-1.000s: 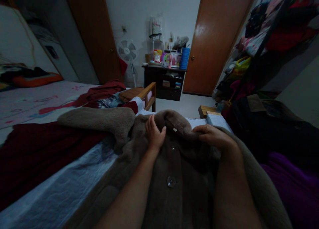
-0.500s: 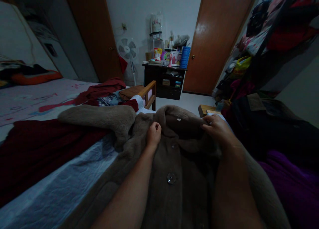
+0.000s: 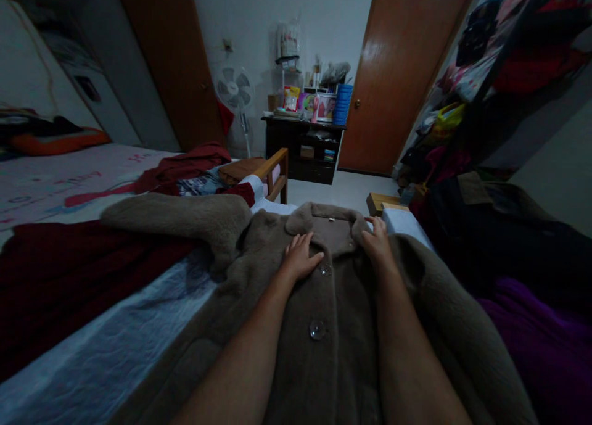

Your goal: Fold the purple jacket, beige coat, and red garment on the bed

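Brown and furry, the coat (image 3: 300, 314) lies spread face up on the bed (image 3: 115, 332), its collar (image 3: 300, 218) at the far end. The left hand (image 3: 300, 258) rests on the front by the collar, its grip apart; the right hand (image 3: 375, 237) touches the collar's other side, its grip too unclear to tell. Dark red cloth (image 3: 83, 277) lies beside the coat's sleeve (image 3: 185, 218); beyond stand a wooden rail (image 3: 276, 166), a black cabinet (image 3: 300, 147) and a fan (image 3: 235, 89).
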